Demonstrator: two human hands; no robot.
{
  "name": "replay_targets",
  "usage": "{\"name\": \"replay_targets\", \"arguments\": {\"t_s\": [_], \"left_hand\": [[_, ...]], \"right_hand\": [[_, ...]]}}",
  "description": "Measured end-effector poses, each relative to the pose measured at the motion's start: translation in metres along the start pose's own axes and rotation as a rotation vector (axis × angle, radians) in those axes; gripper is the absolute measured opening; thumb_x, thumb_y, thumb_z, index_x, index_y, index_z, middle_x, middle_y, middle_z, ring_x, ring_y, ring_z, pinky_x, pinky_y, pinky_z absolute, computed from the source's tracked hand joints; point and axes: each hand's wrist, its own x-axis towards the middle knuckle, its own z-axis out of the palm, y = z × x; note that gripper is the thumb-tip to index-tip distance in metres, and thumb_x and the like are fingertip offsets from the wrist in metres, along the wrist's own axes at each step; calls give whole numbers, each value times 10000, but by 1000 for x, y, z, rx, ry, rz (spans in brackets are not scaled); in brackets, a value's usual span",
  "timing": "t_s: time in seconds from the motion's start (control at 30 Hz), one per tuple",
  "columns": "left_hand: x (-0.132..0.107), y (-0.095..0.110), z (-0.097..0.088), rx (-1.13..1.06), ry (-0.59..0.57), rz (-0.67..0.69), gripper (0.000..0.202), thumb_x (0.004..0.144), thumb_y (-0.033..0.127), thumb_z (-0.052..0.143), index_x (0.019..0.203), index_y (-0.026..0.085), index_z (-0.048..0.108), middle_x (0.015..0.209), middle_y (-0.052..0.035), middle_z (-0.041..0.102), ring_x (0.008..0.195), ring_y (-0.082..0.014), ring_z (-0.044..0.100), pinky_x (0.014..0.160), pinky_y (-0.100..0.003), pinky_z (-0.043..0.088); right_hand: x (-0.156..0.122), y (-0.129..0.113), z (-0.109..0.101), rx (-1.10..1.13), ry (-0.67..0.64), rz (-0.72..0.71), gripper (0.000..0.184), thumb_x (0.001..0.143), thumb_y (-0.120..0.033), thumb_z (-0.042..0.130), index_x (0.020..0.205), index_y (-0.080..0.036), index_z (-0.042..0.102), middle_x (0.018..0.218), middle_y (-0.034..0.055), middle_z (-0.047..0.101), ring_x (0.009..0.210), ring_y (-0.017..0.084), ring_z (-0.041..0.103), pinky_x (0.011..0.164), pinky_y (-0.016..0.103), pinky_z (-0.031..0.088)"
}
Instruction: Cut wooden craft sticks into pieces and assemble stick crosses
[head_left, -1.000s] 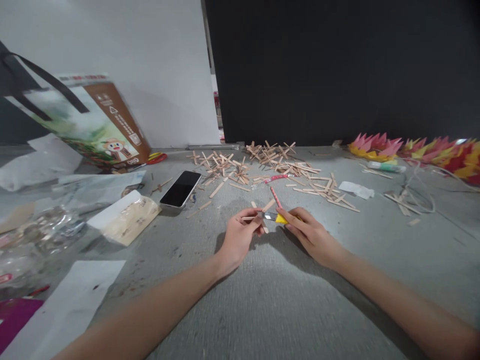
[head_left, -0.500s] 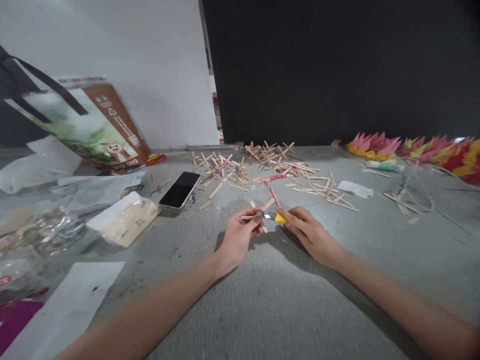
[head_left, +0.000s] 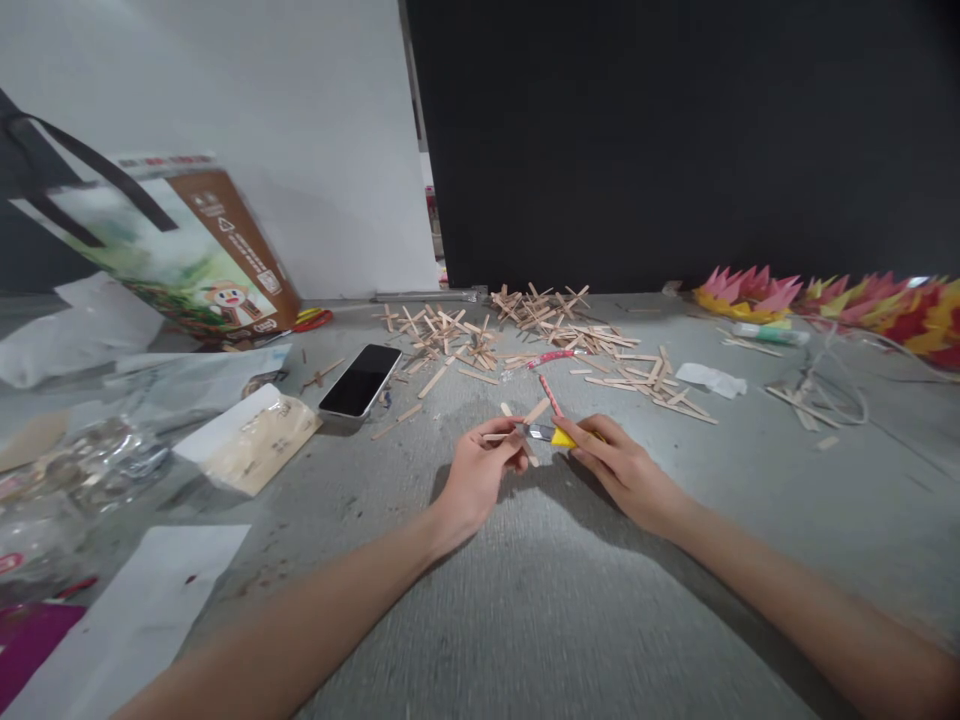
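Wooden craft-stick cross, one, made of at least two sticks, sits in the left hand above the middle of the tabletop; the left grip is closed, thumb and fingers pinching it. The right grip, of the right hand, is closed around one yellow tool; its flat metal end reaches the cross beside the left fingertips, though I cannot tell whether it touches. One red-patterned rod slants up from the right fingertips; whether it is held is unclear.

Behind the hands lie many craft sticks, too tangled to count. To the left are one smartphone and one shopping bag; to the right, one crumpled white tissue and several paper flowers, overlapping beyond an exact count.
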Motion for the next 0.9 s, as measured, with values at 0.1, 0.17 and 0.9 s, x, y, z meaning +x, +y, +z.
{"name": "replay_targets", "arguments": {"t_s": [0.1,0.17,0.9], "left_hand": [[2,-1,-2,-23,2,-18,412,672,363,929,960,123,759,604,6,663,522,-87,566,552,-204,436],[2,-1,-2,9,2,4,379,697,350,905,967,126,761,609,8,662,520,-89,571,547,-205,434],[6,6,-13,785,140,448,256,764,43,762,918,227,852,1146,-59,590,808,-123,693,711,-249,613]], "right_hand": [[0,0,-1,10,-6,0,538,1121,-302,397,1645,-413,347,1205,93,604,1099,232,613,962,396,539],[1,0,0,14,-5,-3,535,1122,-301,396,1643,-413,353,1202,93,604,1095,230,613,960,394,538],[2,0,2,-90,-40,4,527,1116,-297,398,1633,-399,381,1191,102,620,1078,251,624,954,425,559]]}}
